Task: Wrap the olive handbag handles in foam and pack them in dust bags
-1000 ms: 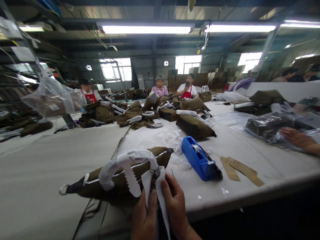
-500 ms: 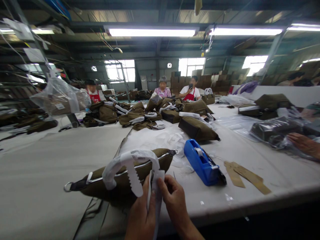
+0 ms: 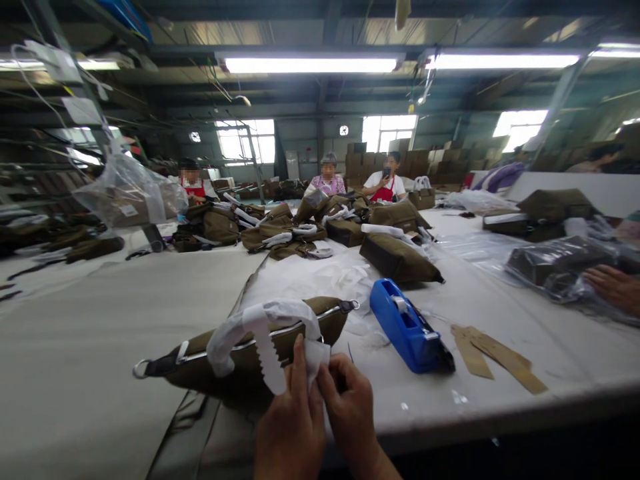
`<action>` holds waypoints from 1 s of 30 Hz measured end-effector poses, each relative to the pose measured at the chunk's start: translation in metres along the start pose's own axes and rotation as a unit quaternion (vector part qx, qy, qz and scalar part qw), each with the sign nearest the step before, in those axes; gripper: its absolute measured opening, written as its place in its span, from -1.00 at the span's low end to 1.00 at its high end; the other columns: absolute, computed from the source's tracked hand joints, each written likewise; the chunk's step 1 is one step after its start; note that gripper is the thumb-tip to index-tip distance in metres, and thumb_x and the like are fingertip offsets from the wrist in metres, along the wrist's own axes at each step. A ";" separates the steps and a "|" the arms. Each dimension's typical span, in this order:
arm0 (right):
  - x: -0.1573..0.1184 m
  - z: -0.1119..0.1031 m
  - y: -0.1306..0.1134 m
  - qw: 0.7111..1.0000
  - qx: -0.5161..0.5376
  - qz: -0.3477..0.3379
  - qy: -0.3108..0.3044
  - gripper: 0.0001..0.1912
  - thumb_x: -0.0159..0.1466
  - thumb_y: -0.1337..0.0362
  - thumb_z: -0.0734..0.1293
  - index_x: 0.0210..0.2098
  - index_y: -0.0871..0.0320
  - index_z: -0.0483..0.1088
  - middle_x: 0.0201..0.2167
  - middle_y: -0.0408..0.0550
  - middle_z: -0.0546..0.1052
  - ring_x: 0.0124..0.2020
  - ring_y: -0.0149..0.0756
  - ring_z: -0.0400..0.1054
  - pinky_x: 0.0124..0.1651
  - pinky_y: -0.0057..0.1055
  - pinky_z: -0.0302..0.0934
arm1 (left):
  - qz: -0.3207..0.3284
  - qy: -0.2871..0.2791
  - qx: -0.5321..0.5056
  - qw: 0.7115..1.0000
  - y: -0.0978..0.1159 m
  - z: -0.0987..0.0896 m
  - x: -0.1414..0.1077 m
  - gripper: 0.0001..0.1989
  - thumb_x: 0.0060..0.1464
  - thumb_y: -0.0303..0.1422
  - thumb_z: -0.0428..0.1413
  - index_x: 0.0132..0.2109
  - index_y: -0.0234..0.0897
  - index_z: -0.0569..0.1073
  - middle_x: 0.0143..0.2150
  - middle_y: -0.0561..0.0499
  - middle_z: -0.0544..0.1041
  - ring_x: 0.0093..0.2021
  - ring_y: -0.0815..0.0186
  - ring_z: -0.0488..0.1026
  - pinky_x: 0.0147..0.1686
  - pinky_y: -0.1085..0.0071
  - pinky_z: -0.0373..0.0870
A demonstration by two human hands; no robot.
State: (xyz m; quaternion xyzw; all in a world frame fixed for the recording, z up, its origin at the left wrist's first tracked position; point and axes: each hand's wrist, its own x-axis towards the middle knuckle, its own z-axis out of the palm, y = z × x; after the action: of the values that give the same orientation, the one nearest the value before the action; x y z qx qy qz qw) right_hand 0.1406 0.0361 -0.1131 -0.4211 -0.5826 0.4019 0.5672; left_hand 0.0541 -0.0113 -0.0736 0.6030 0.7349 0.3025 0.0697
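Observation:
An olive-green handbag (image 3: 220, 373) with a silver zip lies in front of me, its zip side up. One arched handle (image 3: 295, 310) is covered in white wrapping, and a toothed white strip (image 3: 270, 363) hangs from it. At the handle's right end my left hand (image 3: 293, 420) closes on a sheet of white wrapping paper (image 3: 316, 355), index finger raised along it. My right hand (image 3: 350, 400) pinches the same paper from the right, thumb against fingers. Both hands partly hide the paper's lower part.
Right of the bag stands a blue tape dispenser (image 3: 405, 327), with brown card strips (image 3: 495, 357) beyond it. White paper sheets (image 3: 310, 277) and a heap of similar bags (image 3: 395, 247) lie behind. At far right a co-worker's hand (image 3: 613, 287) touches a plastic-wrapped bag (image 3: 560, 260).
The upright paper between my hands is now folded in toward the handle end. My left index finger has risen against it, and my right hand has shifted slightly. The bag stays put.

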 end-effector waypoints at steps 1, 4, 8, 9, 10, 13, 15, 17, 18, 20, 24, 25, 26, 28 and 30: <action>0.000 0.000 -0.001 1.000 0.000 -0.005 -0.001 -0.65 0.33 0.06 0.30 -0.46 0.16 0.36 -0.58 -0.18 0.33 -0.54 -0.40 0.16 -0.47 -0.48 0.07 | -0.005 0.004 -0.006 1.000 0.000 -0.001 0.000 -0.43 0.41 -0.25 -0.29 0.47 -0.29 0.02 0.19 -0.31 0.51 -0.06 -0.02 0.61 -0.05 0.09 0.50; 0.000 -0.001 -0.002 1.000 -0.006 -0.005 0.005 -0.63 0.32 0.05 0.31 -0.49 0.15 0.33 -0.60 -0.21 0.29 -0.55 -0.42 0.13 -0.48 -0.49 0.05 | -0.019 0.012 -0.006 1.000 0.002 -0.005 0.000 -0.45 0.41 -0.21 -0.27 0.45 -0.23 0.10 0.22 -0.24 0.50 -0.09 0.02 0.63 -0.12 0.16 0.53; -0.001 0.001 0.001 1.000 0.006 0.023 0.012 -0.62 0.31 0.02 0.33 -0.50 0.14 0.31 -0.60 -0.22 0.25 -0.55 -0.41 0.11 -0.48 -0.48 0.04 | -0.024 0.023 0.022 0.999 0.005 -0.007 0.000 -0.47 0.41 -0.19 -0.24 0.41 -0.18 0.22 0.22 -0.21 0.51 -0.05 0.01 0.62 -0.21 0.22 0.55; -0.001 0.001 0.003 0.999 0.011 0.029 0.013 -0.62 0.30 0.02 0.33 -0.50 0.14 0.31 -0.60 -0.23 0.25 -0.55 -0.41 0.12 -0.48 -0.48 0.05 | -0.024 0.024 0.021 0.999 0.005 -0.007 -0.001 -0.47 0.41 -0.20 -0.25 0.41 -0.18 0.22 0.23 -0.21 0.50 -0.04 0.01 0.62 -0.20 0.21 0.55; -0.001 0.001 0.004 0.999 0.015 0.031 0.014 -0.62 0.30 0.02 0.33 -0.50 0.14 0.31 -0.60 -0.23 0.24 -0.55 -0.41 0.12 -0.48 -0.48 0.05 | -0.023 0.026 0.016 0.999 0.005 -0.006 -0.001 -0.47 0.41 -0.21 -0.25 0.41 -0.18 0.20 0.24 -0.21 0.49 -0.04 0.01 0.61 -0.19 0.20 0.54; -0.001 0.002 0.005 0.999 0.025 0.027 0.013 -0.64 0.29 0.04 0.32 -0.51 0.14 0.31 -0.61 -0.23 0.23 -0.54 -0.41 0.10 -0.47 -0.48 0.05 | -0.003 0.039 -0.005 0.999 0.002 0.001 -0.004 -0.43 0.40 -0.18 -0.24 0.45 -0.22 0.08 0.28 -0.24 0.44 0.01 0.03 0.59 -0.16 0.21 0.54; -0.001 0.002 0.003 0.999 0.034 0.030 0.011 -0.64 0.28 0.04 0.32 -0.53 0.13 0.30 -0.61 -0.23 0.22 -0.54 -0.40 0.09 -0.48 -0.48 0.04 | 0.021 0.045 -0.009 0.999 -0.001 0.007 -0.006 -0.37 0.38 -0.14 -0.21 0.48 -0.27 -0.03 0.29 -0.28 0.40 0.05 0.01 0.56 -0.17 0.20 0.54; -0.001 0.001 0.000 0.999 0.039 0.034 0.011 -0.64 0.27 0.06 0.33 -0.54 0.13 0.30 -0.62 -0.24 0.21 -0.55 -0.41 0.09 -0.50 -0.48 0.03 | 0.037 0.045 -0.004 0.998 -0.005 0.011 -0.007 -0.31 0.36 -0.10 -0.18 0.49 -0.28 -0.12 0.29 -0.30 0.38 0.07 -0.02 0.54 -0.18 0.18 0.54; -0.001 0.001 -0.002 0.999 0.040 0.033 0.012 -0.65 0.26 0.06 0.34 -0.54 0.14 0.31 -0.62 -0.24 0.22 -0.56 -0.41 0.09 -0.50 -0.48 0.03 | 0.038 0.045 0.001 0.998 -0.006 0.012 -0.007 -0.29 0.35 -0.09 -0.16 0.49 -0.29 -0.14 0.29 -0.31 0.38 0.07 -0.03 0.54 -0.19 0.17 0.54; -0.001 -0.001 -0.004 0.999 0.042 0.024 0.012 -0.68 0.24 0.10 0.35 -0.54 0.14 0.35 -0.62 -0.22 0.25 -0.56 -0.40 0.10 -0.50 -0.48 0.05 | 0.032 0.042 0.013 0.999 -0.006 0.013 -0.007 -0.27 0.35 -0.07 -0.14 0.49 -0.28 -0.17 0.27 -0.32 0.38 0.04 -0.04 0.55 -0.21 0.17 0.54; -0.003 -0.002 -0.006 1.000 0.024 0.007 0.018 -0.73 0.20 0.12 0.39 -0.53 0.15 0.39 -0.62 -0.21 0.28 -0.55 -0.39 0.11 -0.49 -0.47 0.06 | 0.026 0.032 0.019 0.999 -0.004 0.011 -0.007 -0.25 0.34 -0.06 -0.14 0.50 -0.26 -0.21 0.30 -0.33 0.35 0.03 -0.06 0.56 -0.27 0.18 0.55; -0.003 -0.002 -0.005 1.000 0.012 0.006 0.017 -0.71 0.20 0.11 0.39 -0.53 0.15 0.39 -0.63 -0.22 0.26 -0.55 -0.40 0.10 -0.50 -0.47 0.04 | 0.027 0.030 0.012 0.999 -0.004 0.011 -0.007 -0.25 0.34 -0.06 -0.14 0.50 -0.27 -0.20 0.32 -0.34 0.33 0.03 -0.07 0.56 -0.26 0.17 0.55; -0.003 -0.002 -0.005 1.000 0.000 0.008 0.016 -0.69 0.20 0.09 0.40 -0.54 0.15 0.39 -0.63 -0.22 0.24 -0.56 -0.40 0.09 -0.50 -0.47 0.03 | 0.029 0.028 0.000 0.999 -0.004 0.011 -0.008 -0.24 0.34 -0.05 -0.14 0.50 -0.28 -0.19 0.33 -0.35 0.32 0.05 -0.08 0.55 -0.22 0.15 0.55; -0.002 -0.002 -0.003 1.000 -0.008 0.015 0.013 -0.66 0.23 0.05 0.39 -0.52 0.16 0.39 -0.62 -0.22 0.23 -0.56 -0.41 0.09 -0.51 -0.47 0.02 | 0.034 0.021 -0.055 0.998 -0.006 0.010 -0.008 -0.23 0.33 -0.01 -0.15 0.50 -0.33 -0.14 0.35 -0.36 0.31 0.13 -0.08 0.50 -0.08 0.11 0.53; 0.000 -0.002 -0.002 0.999 0.016 0.036 0.004 -0.64 0.27 0.01 0.37 -0.49 0.16 0.41 -0.62 -0.21 0.25 -0.57 -0.42 0.11 -0.52 -0.48 0.04 | 0.017 0.011 -0.155 0.988 -0.009 0.007 -0.007 -0.25 0.34 0.02 -0.22 0.48 -0.34 -0.03 0.37 -0.30 0.31 0.26 -0.04 0.39 0.10 0.11 0.45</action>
State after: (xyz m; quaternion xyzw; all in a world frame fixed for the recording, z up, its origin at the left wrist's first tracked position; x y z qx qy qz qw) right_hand 0.1421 0.0353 -0.1111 -0.4340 -0.5581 0.4302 0.5613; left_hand 0.0514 -0.0160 -0.0855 0.5941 0.6692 0.4206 0.1495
